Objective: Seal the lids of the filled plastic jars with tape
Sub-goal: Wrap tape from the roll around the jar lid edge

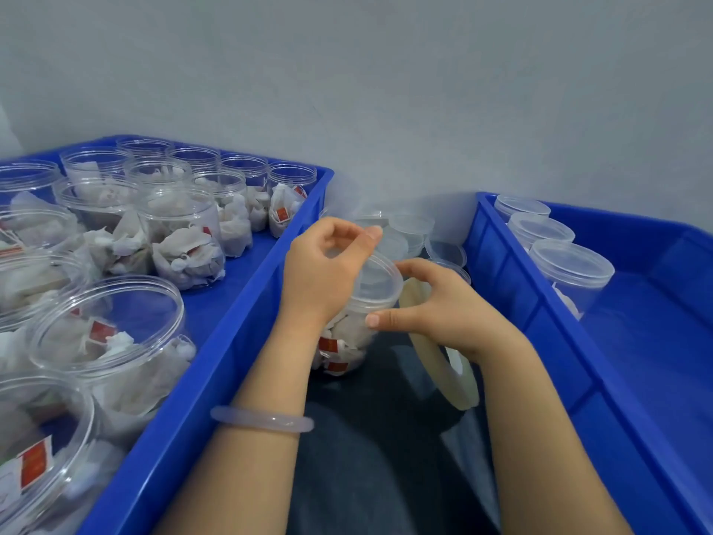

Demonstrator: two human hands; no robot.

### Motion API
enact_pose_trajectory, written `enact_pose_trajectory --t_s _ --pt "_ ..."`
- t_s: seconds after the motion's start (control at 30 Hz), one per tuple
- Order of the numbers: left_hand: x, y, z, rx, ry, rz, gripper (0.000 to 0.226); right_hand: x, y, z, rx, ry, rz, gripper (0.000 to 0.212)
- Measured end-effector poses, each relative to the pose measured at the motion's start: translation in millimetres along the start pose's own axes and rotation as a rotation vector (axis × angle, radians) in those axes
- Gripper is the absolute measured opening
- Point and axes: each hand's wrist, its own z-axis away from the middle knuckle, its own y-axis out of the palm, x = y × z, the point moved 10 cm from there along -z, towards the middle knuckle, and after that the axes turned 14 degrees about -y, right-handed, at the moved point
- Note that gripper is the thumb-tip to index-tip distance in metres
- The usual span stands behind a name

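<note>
I have the clear, round plastic jar filled with white paper sachets (347,337) upright, tilted a little toward the left, over the dark cloth of the lap between the two bins. It is just beside the inner wall of the long blue plastic bin of open filled jars (216,364) on the left. The translucent round lid (376,279) is already on. My right grip (436,303) holds the jar at the lid: the thumb lies straight along the near side of the seam and the forefinger curls over the far rim. My left grip (324,272) leans its palm on the jar's left side. Its fingers are curled and the thumb meets the forefinger above the lid, but I cannot tell whether clear tape is pinched there. The pale, flat roll of tape (443,372) hangs just right of the jar, seemingly around the right wrist. I judge that the seam rings the jar's upright axis, so the tape must travel around it, fed from the right while the left turns the jar. Finished lidded jars stand in the blue bin on the right (540,314).
</note>
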Motion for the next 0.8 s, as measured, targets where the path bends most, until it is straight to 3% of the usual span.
enact_pose_trajectory --t_s 0.13,0.27,0.37,0.53,0.67,0.73,0.8 --pt "10 -7 -3 -0.006 -0.028 0.115 0.007 1 3 -4 -0.013 -0.019 -0.003 0.079" --pt "18 -11 2 -0.132 -0.008 0.178 0.019 -1 -1 -3 -0.030 -0.020 -0.013 0.078" --pt "22 -7 7 -0.132 0.010 0.186 0.031 4 -2 -1 -0.031 -0.054 -0.058 0.076" --pt "23 -14 20 -0.262 0.050 0.102 0.045 2 12 9 0.104 -0.009 -0.003 0.107" --pt "17 -8 25 -0.118 -0.028 -0.009 0.048 -4 -1 16 0.005 0.036 0.018 0.114" --pt "12 1 28 0.014 -0.077 -0.238 0.036 -4 -10 20 -0.089 0.034 -0.003 0.114" --pt "16 11 36 0.160 -0.156 -0.572 0.050 -5 -15 25 -0.143 0.056 -0.018 0.114"
